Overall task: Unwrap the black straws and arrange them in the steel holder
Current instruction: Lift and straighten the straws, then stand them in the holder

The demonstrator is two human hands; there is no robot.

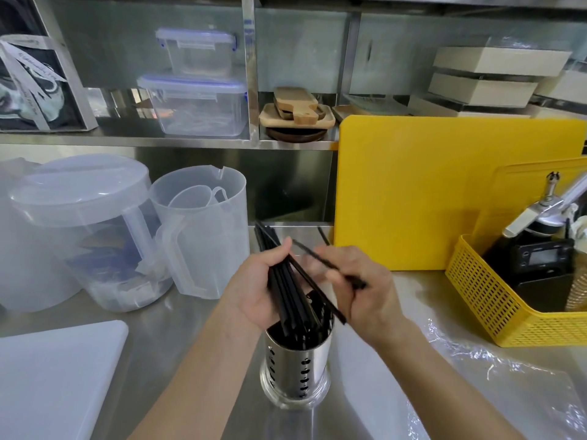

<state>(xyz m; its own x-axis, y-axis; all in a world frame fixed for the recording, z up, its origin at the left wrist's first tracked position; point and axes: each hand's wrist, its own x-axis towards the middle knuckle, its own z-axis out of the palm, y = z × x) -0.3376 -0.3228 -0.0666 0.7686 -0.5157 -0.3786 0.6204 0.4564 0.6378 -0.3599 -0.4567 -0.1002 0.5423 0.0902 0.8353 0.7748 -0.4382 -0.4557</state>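
Stage of work: well advanced, not finished. Far to the left of the hands, a white board (pixel 57 373) lies on the steel surface (pixel 178 315), with a lidded clear tub (pixel 85 230) and a clear jug (pixel 203 230) behind it; none of these bears on the task. Left hand (pixel 254 290): closed around a bundle of black straws (pixel 286 281), thumb on top, the bundle leaning back and to the left with its lower ends inside the steel holder (pixel 297 360). Holder: upright on the surface directly beneath both hands, perforated wall, its mouth dark with straws already in. Right hand (pixel 359 287): fingers pinched shut on a single straw (pixel 327 265), which lies slantwise just right of the bundle, apart from it and not yet in the holder. Whether a sleeve is on this one cannot be told; it looks bare. Below and right of the right hand, clear plastic wrapping (pixel 476 369) lies crumpled on the surface, which suggests the unwrapping is largely done. Further right, a yellow basket (pixel 476 296) and, behind it, a yellow board (pixel 413 192). Remaining, by judgement: seat the single straw, release the bundle and settle it evenly. No wrapped straws in view.
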